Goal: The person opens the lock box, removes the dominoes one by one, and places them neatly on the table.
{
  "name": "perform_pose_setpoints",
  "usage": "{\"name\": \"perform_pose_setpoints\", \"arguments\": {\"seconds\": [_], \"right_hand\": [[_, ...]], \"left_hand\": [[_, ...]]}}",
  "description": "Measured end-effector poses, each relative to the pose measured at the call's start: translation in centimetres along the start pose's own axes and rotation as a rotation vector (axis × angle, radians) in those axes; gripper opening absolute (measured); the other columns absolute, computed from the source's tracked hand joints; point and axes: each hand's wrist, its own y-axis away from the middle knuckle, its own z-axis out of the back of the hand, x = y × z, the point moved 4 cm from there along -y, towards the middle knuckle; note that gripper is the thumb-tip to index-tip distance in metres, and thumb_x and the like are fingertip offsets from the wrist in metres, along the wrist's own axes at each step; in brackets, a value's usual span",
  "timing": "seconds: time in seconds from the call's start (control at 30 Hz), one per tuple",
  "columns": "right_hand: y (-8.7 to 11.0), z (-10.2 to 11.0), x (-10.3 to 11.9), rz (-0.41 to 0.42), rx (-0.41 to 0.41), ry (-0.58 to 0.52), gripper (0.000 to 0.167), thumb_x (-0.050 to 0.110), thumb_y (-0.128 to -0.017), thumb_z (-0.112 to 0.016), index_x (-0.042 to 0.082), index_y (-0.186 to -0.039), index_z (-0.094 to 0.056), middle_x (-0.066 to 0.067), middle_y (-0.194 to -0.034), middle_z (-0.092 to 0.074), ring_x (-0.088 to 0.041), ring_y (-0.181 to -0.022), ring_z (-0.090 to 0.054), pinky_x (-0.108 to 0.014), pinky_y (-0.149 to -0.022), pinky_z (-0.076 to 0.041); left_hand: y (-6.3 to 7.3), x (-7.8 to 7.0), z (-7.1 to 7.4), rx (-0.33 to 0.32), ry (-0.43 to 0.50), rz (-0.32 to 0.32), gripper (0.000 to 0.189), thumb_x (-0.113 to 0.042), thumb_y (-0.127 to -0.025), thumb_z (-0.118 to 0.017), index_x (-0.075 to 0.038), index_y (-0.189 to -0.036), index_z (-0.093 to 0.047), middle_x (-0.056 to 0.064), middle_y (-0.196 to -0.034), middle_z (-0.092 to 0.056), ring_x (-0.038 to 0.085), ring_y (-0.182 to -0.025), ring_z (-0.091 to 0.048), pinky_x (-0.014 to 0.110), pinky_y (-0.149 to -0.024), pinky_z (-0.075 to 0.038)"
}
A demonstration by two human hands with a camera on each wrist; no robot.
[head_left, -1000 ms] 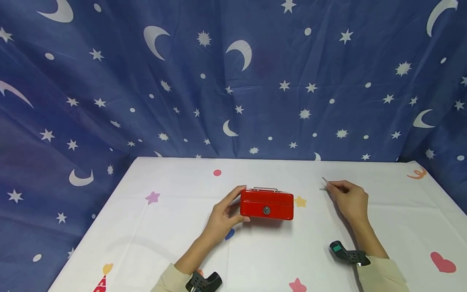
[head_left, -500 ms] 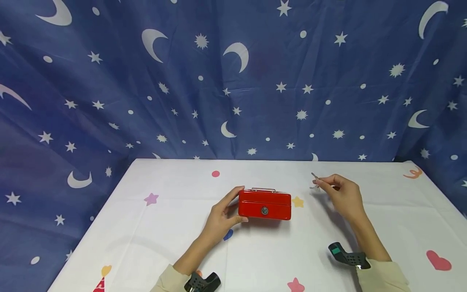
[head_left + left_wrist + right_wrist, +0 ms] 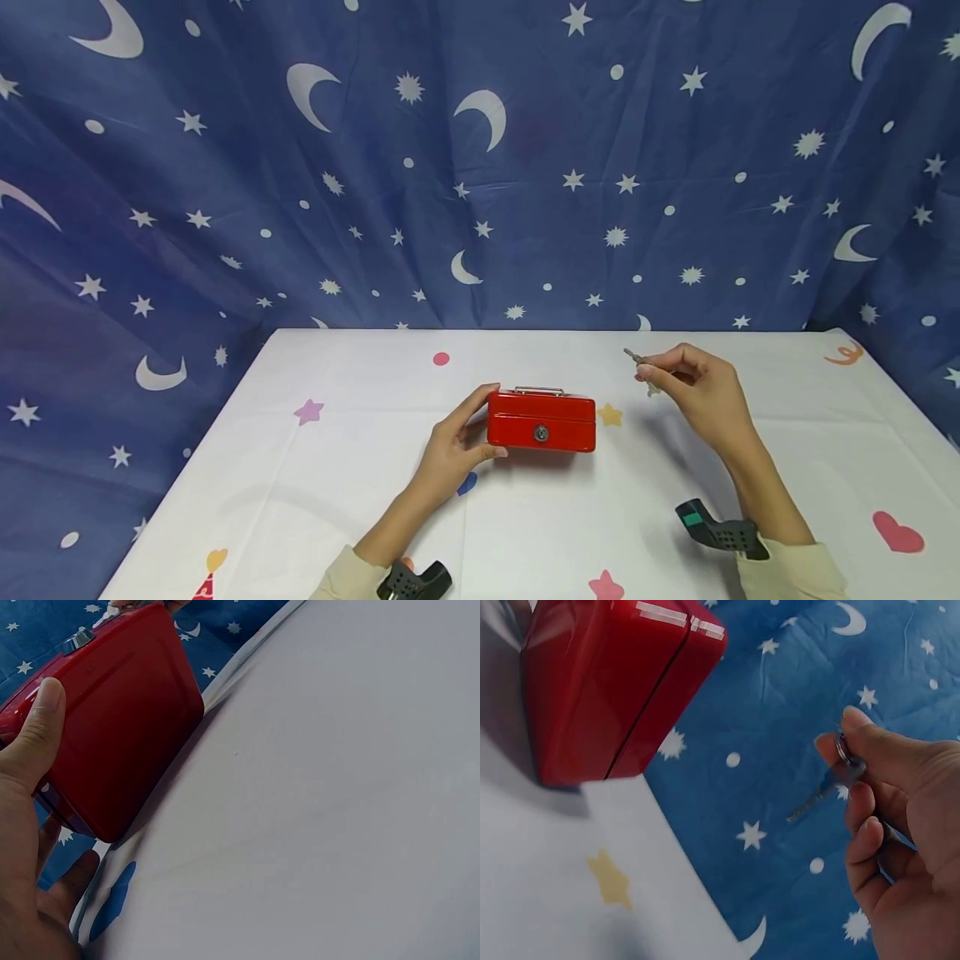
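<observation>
A small red cash box [image 3: 517,432] is at the middle of the table, its round lock [image 3: 541,432] facing me and its thin metal handle [image 3: 538,390] on the lid. My left hand [image 3: 442,458] grips the box's left end, with the thumb on its front edge; in the left wrist view the thumb [image 3: 43,724] lies near the lock. The lid is down. To the right of the box, above the table, my right hand [image 3: 708,396] pinches a key ring between thumb and index finger. In the right wrist view one key [image 3: 821,793] points away from the fingertips.
A white tablecloth [image 3: 375,500] printed with coloured stars, hearts and dots covers the table. Behind it hangs a blue curtain [image 3: 375,208] with moons and stars. Each wrist wears a dark camera mount [image 3: 723,533].
My right hand has lifted and moved left toward the box, carrying the keys. The left hand and the box stay put; the view has shifted slightly.
</observation>
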Motion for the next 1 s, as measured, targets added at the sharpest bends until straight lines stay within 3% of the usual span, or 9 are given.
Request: {"name": "perform_pose_setpoints", "arguments": {"seconds": [0.2,0.53,0.63,0.87,1.0], "right_hand": [[0.2,0.0,1.4,0.014,0.012,-0.026,0.028,0.020,-0.080,-0.079,0.010,-0.105,-0.071,-0.001,-0.083,-0.073,-0.013,-0.075,-0.065,-0.021,-0.060,-0.048],[0.6,-0.7,3.2,0.035,0.075,-0.097,0.026,0.016,-0.079,-0.080,0.007,-0.102,-0.071,-0.003,-0.082,-0.072,-0.017,-0.075,-0.065,-0.023,-0.063,-0.052],[0.7,-1.0,3.9,0.038,0.108,-0.115,0.026,0.016,-0.078,-0.080,0.007,-0.100,-0.072,-0.003,-0.083,-0.072,-0.017,-0.076,-0.065,-0.024,-0.064,-0.053],[1.4,-2.3,5.2,0.004,0.211,-0.147,0.023,0.021,-0.077,-0.081,0.011,-0.095,-0.072,-0.001,-0.079,-0.072,-0.018,-0.084,-0.064,-0.028,-0.066,-0.052],[1.7,-3.3,5.4,-0.014,0.278,-0.138,0.023,0.026,-0.077,-0.081,0.015,-0.095,-0.072,0.001,-0.077,-0.072,-0.019,-0.086,-0.063,-0.033,-0.068,-0.052]], "left_hand": [[0.0,0.7,0.0,-0.001,-0.003,-0.011,0.080,-0.014,-0.076,-0.080,-0.027,-0.145,-0.042,-0.006,-0.147,-0.041,0.024,-0.135,-0.038,0.046,-0.104,-0.038],[0.0,0.7,-0.1,-0.006,-0.007,0.010,0.080,-0.011,-0.076,-0.080,-0.026,-0.145,-0.043,-0.004,-0.147,-0.042,0.025,-0.135,-0.038,0.046,-0.104,-0.038],[0.0,0.2,-0.1,-0.011,-0.005,0.018,0.080,-0.006,-0.076,-0.079,-0.021,-0.145,-0.042,0.000,-0.147,-0.042,0.027,-0.135,-0.038,0.048,-0.104,-0.037],[0.0,-2.8,0.1,0.007,0.012,0.021,0.075,-0.001,-0.077,-0.076,-0.007,-0.144,-0.042,0.011,-0.147,-0.042,0.033,-0.134,-0.038,0.052,-0.103,-0.037],[0.0,-2.5,0.1,0.005,0.009,0.015,0.076,0.000,-0.077,-0.077,-0.007,-0.144,-0.042,0.011,-0.147,-0.042,0.034,-0.133,-0.038,0.053,-0.103,-0.037]]}}
